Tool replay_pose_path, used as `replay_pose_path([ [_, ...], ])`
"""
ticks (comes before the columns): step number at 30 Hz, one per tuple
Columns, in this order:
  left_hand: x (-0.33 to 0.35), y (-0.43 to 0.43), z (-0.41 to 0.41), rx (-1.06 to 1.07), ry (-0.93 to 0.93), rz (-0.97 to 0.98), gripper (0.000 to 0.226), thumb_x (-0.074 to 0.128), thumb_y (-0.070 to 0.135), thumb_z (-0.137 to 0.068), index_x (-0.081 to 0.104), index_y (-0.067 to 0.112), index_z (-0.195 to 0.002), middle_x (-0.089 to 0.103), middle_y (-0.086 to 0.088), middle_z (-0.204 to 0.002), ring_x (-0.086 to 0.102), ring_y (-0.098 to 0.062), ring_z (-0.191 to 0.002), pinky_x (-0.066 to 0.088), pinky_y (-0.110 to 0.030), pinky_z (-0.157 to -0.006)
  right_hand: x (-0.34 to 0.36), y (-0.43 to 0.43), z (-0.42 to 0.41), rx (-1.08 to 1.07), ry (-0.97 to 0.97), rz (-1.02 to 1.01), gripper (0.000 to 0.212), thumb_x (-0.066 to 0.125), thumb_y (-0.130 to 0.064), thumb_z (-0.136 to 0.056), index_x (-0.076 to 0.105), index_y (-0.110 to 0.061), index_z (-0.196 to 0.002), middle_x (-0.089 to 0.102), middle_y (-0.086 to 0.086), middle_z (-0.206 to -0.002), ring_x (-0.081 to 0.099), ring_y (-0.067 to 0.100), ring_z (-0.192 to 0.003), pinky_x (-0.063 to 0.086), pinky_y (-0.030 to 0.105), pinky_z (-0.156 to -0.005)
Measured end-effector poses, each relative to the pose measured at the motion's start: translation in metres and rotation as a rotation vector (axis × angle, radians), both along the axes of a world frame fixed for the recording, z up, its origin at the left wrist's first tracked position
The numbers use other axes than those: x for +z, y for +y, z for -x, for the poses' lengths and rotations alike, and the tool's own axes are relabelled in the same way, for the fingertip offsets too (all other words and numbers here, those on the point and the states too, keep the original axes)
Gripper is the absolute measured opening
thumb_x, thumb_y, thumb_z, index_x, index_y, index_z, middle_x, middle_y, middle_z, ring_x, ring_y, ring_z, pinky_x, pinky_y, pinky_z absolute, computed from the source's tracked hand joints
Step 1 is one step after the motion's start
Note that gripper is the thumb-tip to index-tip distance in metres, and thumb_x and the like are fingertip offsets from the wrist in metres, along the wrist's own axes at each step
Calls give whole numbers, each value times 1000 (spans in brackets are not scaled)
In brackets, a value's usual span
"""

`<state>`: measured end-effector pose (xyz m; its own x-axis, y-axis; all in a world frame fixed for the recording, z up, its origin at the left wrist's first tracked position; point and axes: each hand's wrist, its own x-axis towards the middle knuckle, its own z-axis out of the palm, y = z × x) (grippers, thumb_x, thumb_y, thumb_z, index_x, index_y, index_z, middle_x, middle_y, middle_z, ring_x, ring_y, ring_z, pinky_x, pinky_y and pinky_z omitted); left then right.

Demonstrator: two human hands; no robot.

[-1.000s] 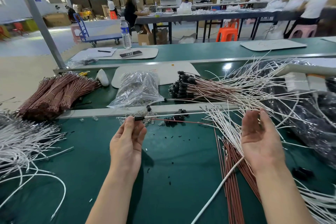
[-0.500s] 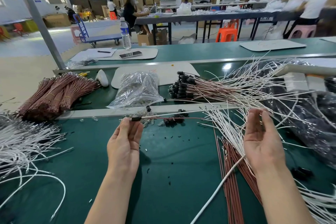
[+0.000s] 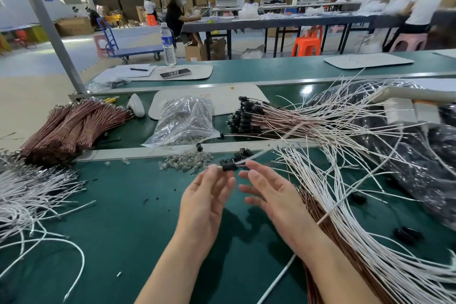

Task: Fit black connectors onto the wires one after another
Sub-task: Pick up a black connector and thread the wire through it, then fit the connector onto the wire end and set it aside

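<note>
My left hand [image 3: 204, 201] pinches a small black connector [image 3: 229, 167] at its fingertips, above the green bench mat. A white wire [image 3: 266, 151] runs from the connector up to the right and is blurred. My right hand [image 3: 272, 196] is close beside it with fingers spread and its index tip by the wire at the connector. Loose black connectors [image 3: 243, 152] lie just behind. A bundle of wires fitted with black connectors [image 3: 243, 116] rests further back. Loose white wires [image 3: 345, 180] fan out on the right over brown wires [image 3: 318, 215].
A pile of small clear parts [image 3: 185, 162] and a clear plastic bag [image 3: 185, 122] lie behind my hands. Tied brown wire bundles [image 3: 74, 126] and white wires [image 3: 29, 195] fill the left side. Black plastic bags [image 3: 419, 160] sit at right. A metal rail [image 3: 138, 153] crosses the bench.
My right hand has moved left from the wire fan to just beside my left hand. My left hand has shifted right with the connector, and the wire has swung up.
</note>
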<state>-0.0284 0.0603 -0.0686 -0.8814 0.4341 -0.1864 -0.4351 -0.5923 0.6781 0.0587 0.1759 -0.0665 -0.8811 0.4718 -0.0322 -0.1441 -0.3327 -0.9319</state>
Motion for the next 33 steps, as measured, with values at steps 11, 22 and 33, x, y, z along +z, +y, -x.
replay_pose_path([
  [11, -8, 4, -11, -96, 371, 276, 26, 70, 29, -83, 67, 10, -101, 72, -6, -84, 67, -15, -71, 56, -26, -61, -1, 3, 0, -75, 66, -61, 20, 73, -29, -80, 80, -26, -98, 78, 9, -97, 75, 20, -95, 58, 22, -80],
  [22, -13, -1, -6, -40, 536, 410, 10, 64, 19, -97, 72, 15, -99, 73, -3, -84, 67, -15, -73, 56, -25, -63, -4, 11, -2, -67, 43, 25, 23, 69, -25, -83, 81, -21, -101, 76, 7, -95, 72, 17, -90, 58, 25, -81],
  [33, -11, 0, -11, -77, 604, 483, 13, 59, 19, -101, 68, 10, -97, 74, -3, -84, 67, -14, -71, 56, -25, -62, -4, 12, -1, 58, 73, 133, 25, 66, -16, -84, 80, -15, -104, 75, 12, -96, 72, 16, -89, 57, 23, -80],
])
